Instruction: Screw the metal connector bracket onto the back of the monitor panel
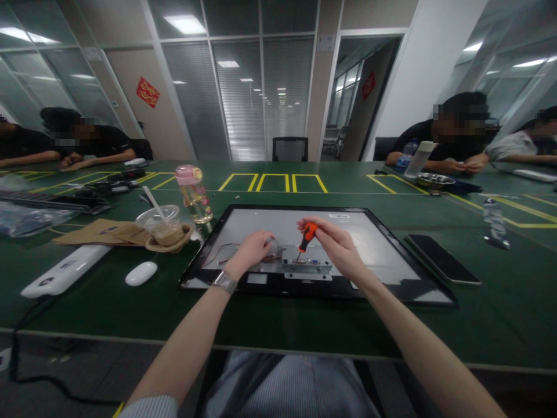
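Observation:
A flat display panel [369, 255] with a black frame lies back side up on the table. Near its front edge sits a metal bracket box [319, 269] with a row of ports. My right hand [337, 241] is closed around an orange and black screwdriver [308, 237], its tip pointing down at the box. My left hand [252, 249] rests on the panel just left of the box, over some thin wires [221, 253]. Its fingers are bent, and whether they grip anything is hidden.
Left of the panel are a pink-lidded bottle [195, 194], a plastic cup [163, 223], a white mouse [141, 273] and a white power strip [65, 271]. A phone [441, 258] lies to the right. Several people sit across the green table [278, 325].

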The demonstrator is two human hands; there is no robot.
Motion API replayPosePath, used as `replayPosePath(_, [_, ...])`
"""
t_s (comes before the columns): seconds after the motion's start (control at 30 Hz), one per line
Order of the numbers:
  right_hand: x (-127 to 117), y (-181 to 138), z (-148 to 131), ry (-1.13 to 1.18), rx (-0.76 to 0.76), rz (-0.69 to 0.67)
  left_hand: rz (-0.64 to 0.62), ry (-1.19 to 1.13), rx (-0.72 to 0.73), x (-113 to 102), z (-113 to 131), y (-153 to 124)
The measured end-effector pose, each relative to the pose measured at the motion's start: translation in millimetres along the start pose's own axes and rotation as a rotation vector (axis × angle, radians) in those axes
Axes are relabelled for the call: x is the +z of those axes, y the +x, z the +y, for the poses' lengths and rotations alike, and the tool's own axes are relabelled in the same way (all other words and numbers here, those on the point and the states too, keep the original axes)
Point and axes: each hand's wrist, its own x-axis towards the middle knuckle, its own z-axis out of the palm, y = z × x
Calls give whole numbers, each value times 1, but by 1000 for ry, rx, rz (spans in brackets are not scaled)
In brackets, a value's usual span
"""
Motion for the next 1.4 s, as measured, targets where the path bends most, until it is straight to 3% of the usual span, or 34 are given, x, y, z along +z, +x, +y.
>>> replayPosePath(0.23, [4, 2, -14, -395, -206, 213, -17, 4, -16, 0, 1, 1])
replayPosePath(0.43, [8, -1, -19, -178, -84, -11, 6, 3, 11, 4, -4, 2])
replayPosePath(0.63, [6, 2, -13, -88, -58, 91, 1, 11, 11, 5, -5, 3])
replayPosePath(0.83, [2, 2, -7, 107, 50, 9, -20, 17, -10, 2, -1, 2])
replayPosePath(1.4, [1, 2, 3, 119, 89, 80, -6, -1, -6, 2, -1, 1])
